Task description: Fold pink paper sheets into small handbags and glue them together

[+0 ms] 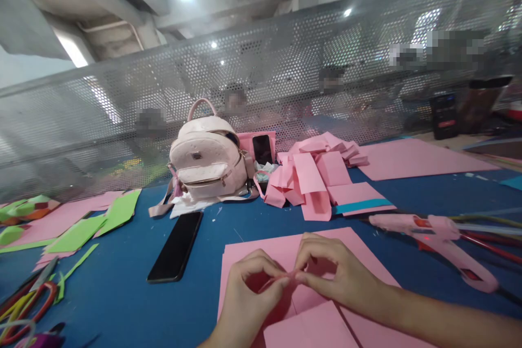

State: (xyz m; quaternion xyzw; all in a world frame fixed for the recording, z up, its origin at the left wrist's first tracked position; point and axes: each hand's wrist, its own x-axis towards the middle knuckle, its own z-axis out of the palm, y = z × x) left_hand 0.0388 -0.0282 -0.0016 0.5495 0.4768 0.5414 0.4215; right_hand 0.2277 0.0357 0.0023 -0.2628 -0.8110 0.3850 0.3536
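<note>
My left hand point(256, 288) and my right hand point(332, 263) meet fingertip to fingertip at the lower middle. Between them they pinch a small piece of pink paper point(290, 278), mostly covered by the fingers. Both hands are closed on it. Beneath lies a stack of large pink paper sheets point(240, 250). A folded pink paper piece point(310, 329) rests on the stack, close to my wrists at the bottom edge.
A pink glue gun point(434, 234) lies on the right, cords beside it. Folded pink strips point(312, 174) pile behind. A black phone point(176, 247) and pale backpack point(207, 157) are left of centre. Scissors point(44, 293) and green paper point(77, 234) lie far left. Perforated metal panels point(261, 76) stand behind.
</note>
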